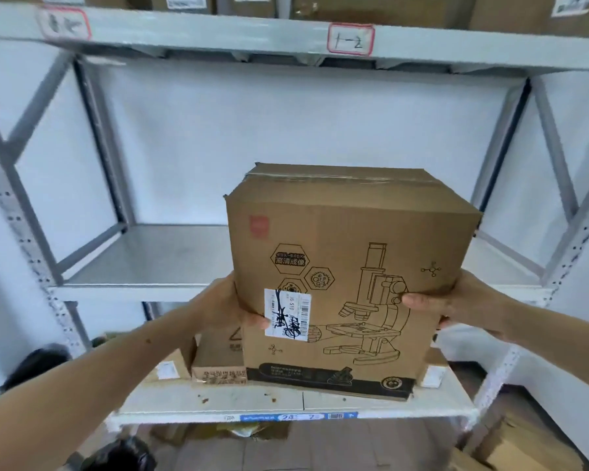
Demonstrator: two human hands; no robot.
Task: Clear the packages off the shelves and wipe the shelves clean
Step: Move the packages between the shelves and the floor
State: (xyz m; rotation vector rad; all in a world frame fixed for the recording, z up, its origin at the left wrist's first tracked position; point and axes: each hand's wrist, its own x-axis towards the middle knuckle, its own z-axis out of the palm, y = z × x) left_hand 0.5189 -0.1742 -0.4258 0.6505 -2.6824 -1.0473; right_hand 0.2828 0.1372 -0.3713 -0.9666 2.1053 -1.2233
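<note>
One head-worn wide-angle view looks forward and slightly down, close to a grey metal shelving unit (48, 287) against a white wall (286, 137). Its label 1-2 (351, 39) sits near the top edge; both forearms reach in from below.

Two hands, the left hand (232, 305) and the right hand (456, 302), hold one large microscope box (347, 277) at the middle of the frame. Three shelves show: top shelf (218, 32), middle shelf (143, 260), lower shelf (218, 407). Two handwritten labels (351, 39) sit on the top shelf's edge. At least two smaller boxes (218, 362) sit lower left, with several more cartons (381, 8) along the top edge.
</note>
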